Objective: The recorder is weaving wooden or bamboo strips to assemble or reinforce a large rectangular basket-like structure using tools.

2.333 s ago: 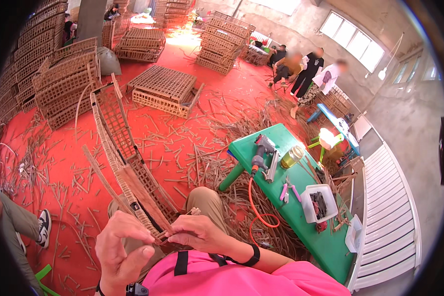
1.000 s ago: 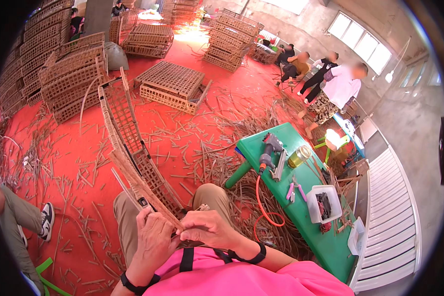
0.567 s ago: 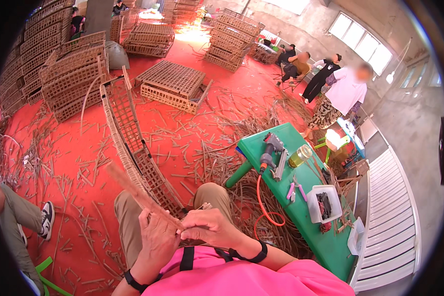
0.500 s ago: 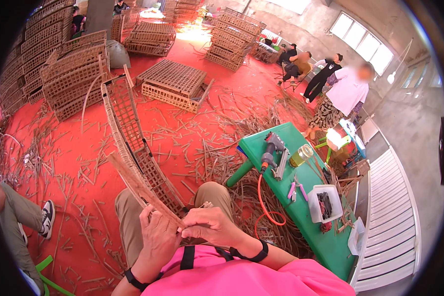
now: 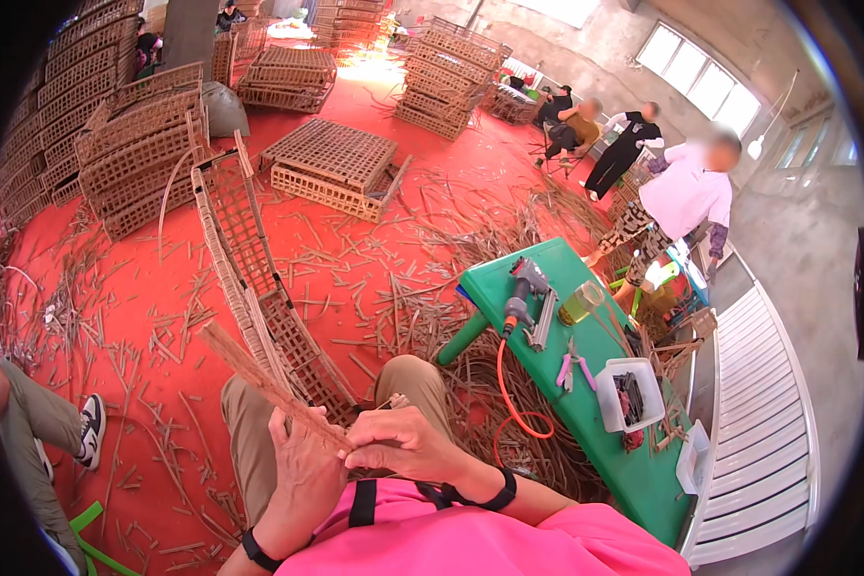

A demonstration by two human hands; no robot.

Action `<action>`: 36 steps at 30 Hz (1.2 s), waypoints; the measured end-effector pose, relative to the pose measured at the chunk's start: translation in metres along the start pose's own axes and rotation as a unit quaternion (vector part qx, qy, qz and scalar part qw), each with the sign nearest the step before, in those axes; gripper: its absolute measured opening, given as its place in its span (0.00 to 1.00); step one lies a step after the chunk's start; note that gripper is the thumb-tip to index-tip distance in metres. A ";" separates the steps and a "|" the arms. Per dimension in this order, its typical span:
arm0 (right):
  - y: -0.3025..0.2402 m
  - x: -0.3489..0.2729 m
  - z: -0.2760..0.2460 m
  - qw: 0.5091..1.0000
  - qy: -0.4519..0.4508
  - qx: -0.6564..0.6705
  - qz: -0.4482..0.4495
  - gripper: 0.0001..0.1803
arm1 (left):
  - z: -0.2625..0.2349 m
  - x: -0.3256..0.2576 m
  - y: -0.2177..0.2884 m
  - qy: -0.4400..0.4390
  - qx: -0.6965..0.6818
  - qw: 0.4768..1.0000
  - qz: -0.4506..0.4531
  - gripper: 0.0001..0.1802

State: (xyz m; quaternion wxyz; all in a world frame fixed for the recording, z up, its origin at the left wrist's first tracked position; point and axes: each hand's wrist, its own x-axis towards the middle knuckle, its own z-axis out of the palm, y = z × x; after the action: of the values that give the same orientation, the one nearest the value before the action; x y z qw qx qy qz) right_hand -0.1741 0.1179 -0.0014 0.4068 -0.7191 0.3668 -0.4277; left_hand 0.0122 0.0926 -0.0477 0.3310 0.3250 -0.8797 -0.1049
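Observation:
A long, narrow lattice frame (image 5: 274, 312) woven from brown strips rises between my knees and leans away to the upper left. Its near end lies just beyond my hands. Across its left side slants a flat brown strip (image 5: 259, 377). My left hand (image 5: 307, 456) is closed around the lower part of this strip, thumb and fingers along it. My right hand (image 5: 405, 444) pinches the strip's near end, fingers curled and thumb pressed in. The exact grip at the fingertips is partly hidden by the hands.
At my right a green table (image 5: 557, 259) bears a nail gun (image 5: 528, 293) with an orange hose, a jar (image 5: 579, 305), pliers (image 5: 574, 370) and a white bin (image 5: 630, 396). Brown offcuts litter the red floor. Stacked lattice panels (image 5: 331, 158) stand ahead; a seated person's leg (image 5: 43, 403) is at left.
The flat strip and both hands have shifted only slightly, the strip's far end moving a little down and left. The person in the pale pink top has stepped to the right.

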 end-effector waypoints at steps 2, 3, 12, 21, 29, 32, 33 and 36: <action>0.002 0.000 0.000 1.000 0.001 0.006 -0.002 0.09 | 0.001 0.000 -0.001 0.008 -0.006 1.000 0.003 0.10; 0.002 -0.001 0.000 1.000 0.001 -0.004 -0.008 0.09 | 0.003 -0.001 -0.002 0.009 -0.007 1.000 0.001 0.10; -0.004 0.002 -0.002 1.000 -0.008 0.003 0.015 0.06 | 0.011 0.007 -0.007 0.029 0.018 0.999 0.009 0.10; -0.007 0.001 0.000 0.992 0.087 0.067 0.066 0.05 | 0.011 -0.009 -0.001 0.081 0.048 0.994 -0.047 0.24; -0.034 0.007 0.002 0.987 0.126 0.091 0.042 0.06 | 0.006 -0.012 -0.005 0.105 0.016 0.992 -0.068 0.30; -0.039 0.009 0.005 0.997 0.053 -0.055 0.004 0.07 | 0.009 -0.011 -0.008 0.115 0.023 0.991 -0.062 0.28; -0.039 0.011 0.006 0.994 0.040 -0.097 -0.016 0.07 | 0.010 -0.012 -0.009 0.112 0.026 0.992 -0.057 0.28; -0.036 0.017 0.011 0.996 0.060 -0.071 -0.015 0.07 | 0.012 -0.013 -0.011 0.107 0.017 0.993 -0.055 0.29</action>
State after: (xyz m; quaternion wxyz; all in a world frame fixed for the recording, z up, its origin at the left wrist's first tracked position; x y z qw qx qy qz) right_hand -0.1508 0.1200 0.0328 0.3254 -0.7247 0.4092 -0.4488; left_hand 0.0176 0.0919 -0.0683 0.4116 0.3874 -0.8217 -0.0727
